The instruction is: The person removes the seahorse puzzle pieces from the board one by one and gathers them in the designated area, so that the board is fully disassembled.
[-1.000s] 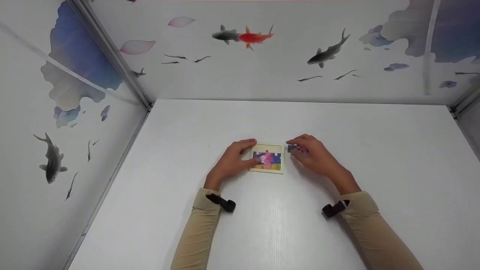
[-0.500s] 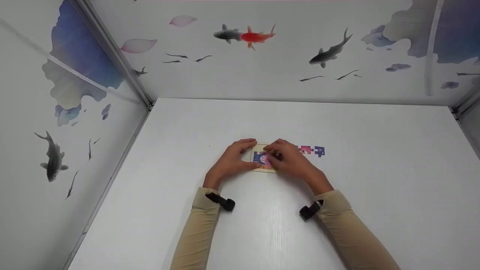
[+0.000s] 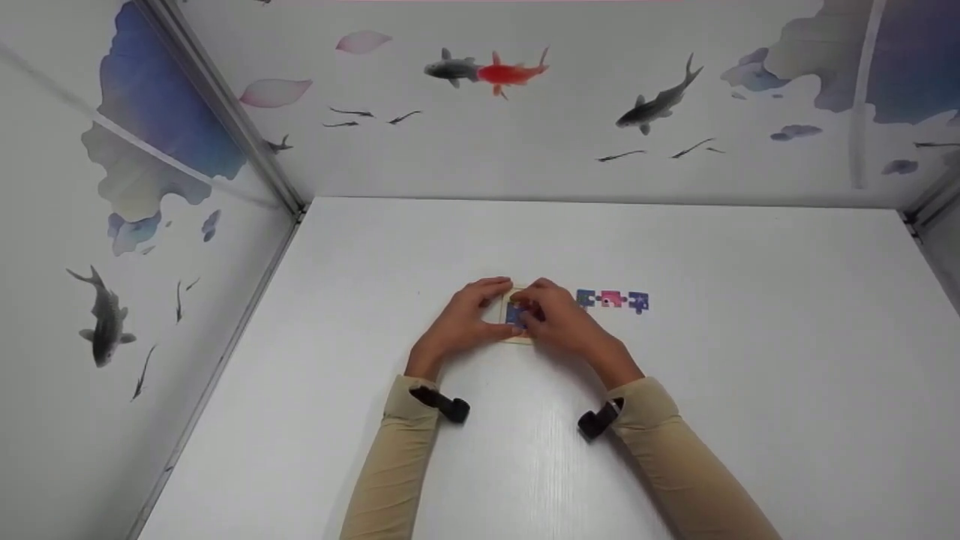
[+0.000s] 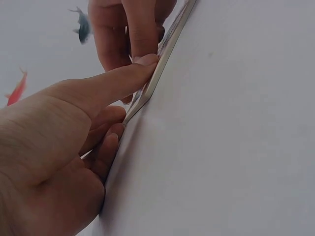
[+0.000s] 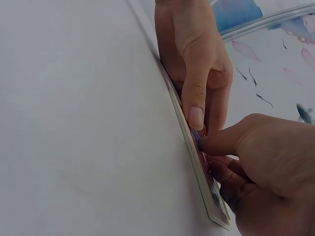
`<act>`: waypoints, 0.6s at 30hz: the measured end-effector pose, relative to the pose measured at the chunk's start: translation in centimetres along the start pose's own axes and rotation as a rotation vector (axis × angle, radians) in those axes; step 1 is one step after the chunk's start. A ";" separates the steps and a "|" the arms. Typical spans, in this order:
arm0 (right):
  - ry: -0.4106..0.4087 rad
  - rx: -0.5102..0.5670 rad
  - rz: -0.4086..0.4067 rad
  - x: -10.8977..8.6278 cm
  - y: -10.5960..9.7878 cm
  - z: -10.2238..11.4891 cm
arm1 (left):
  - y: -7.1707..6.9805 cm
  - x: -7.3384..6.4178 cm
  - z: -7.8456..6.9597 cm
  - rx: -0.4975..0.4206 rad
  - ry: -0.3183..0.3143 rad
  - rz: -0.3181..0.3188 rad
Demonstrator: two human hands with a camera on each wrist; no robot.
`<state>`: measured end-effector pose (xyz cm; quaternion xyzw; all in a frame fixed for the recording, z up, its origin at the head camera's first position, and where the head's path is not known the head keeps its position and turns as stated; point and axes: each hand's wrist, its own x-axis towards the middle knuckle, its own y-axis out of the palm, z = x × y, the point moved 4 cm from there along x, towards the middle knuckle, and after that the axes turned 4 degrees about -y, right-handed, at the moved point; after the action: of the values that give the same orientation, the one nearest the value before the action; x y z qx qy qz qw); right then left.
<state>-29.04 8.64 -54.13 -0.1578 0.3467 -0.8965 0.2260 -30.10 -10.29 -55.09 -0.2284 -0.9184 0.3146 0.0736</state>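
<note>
My left hand holds a small pale jigsaw tray at its left side. Its thumb lies on the tray's near left part and its fingertips reach the far left corner. Over the tray, my right hand has its thumb and fingers bent together, pinching a small puzzle piece that they mostly hide. In the right wrist view, the thumb touches the coloured picture surface. Most of the tray's picture lies beneath the right hand in the head view.
Right of the tray lie three loose jigsaw pieces in a row: a blue-green one, a pink one and a purple-blue one. White table; panels printed with fish border its back and left.
My right hand has moved left from the loose pieces onto the tray, then farther toward its left side. The row of three pieces is now uncovered. My left hand stays put.
</note>
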 end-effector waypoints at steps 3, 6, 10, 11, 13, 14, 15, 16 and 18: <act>0.020 0.002 0.003 -0.1 -0.1 -0.1 | 0.1 0.1 -0.1 -0.012 -0.009 0.001; 0.016 0.009 0.002 -0.3 0.1 -0.1 | 0.1 0.1 0.0 -0.020 -0.014 0.000; -0.019 0.009 -0.010 -0.3 0.0 -0.1 | 0.1 0.1 0.0 -0.019 -0.007 -0.004; -0.025 0.013 -0.013 -0.3 0.0 -0.2 | 0.1 0.1 -0.1 -0.017 -0.007 -0.003; -0.028 0.028 -0.013 -0.3 -0.1 -0.3 | 0.1 0.0 -0.1 -0.014 -0.006 -0.002; -0.026 0.034 -0.010 -0.3 -0.1 -0.4 | 0.1 0.0 -0.1 -0.013 -0.006 -0.001; -0.025 0.041 -0.007 -0.3 -0.2 -0.4 | 0.1 0.0 -0.1 -0.014 -0.005 0.000; -0.021 0.049 -0.003 -0.3 -0.3 -0.4 | 0.1 0.0 -0.1 -0.014 -0.005 0.001; -0.025 0.053 0.004 -0.4 -0.3 -0.5 | 0.1 0.0 -0.1 -0.015 -0.006 0.003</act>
<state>-29.01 9.33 -54.35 -0.1623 0.3201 -0.9030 0.2361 -30.06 -10.16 -55.12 -0.2296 -0.9206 0.3083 0.0688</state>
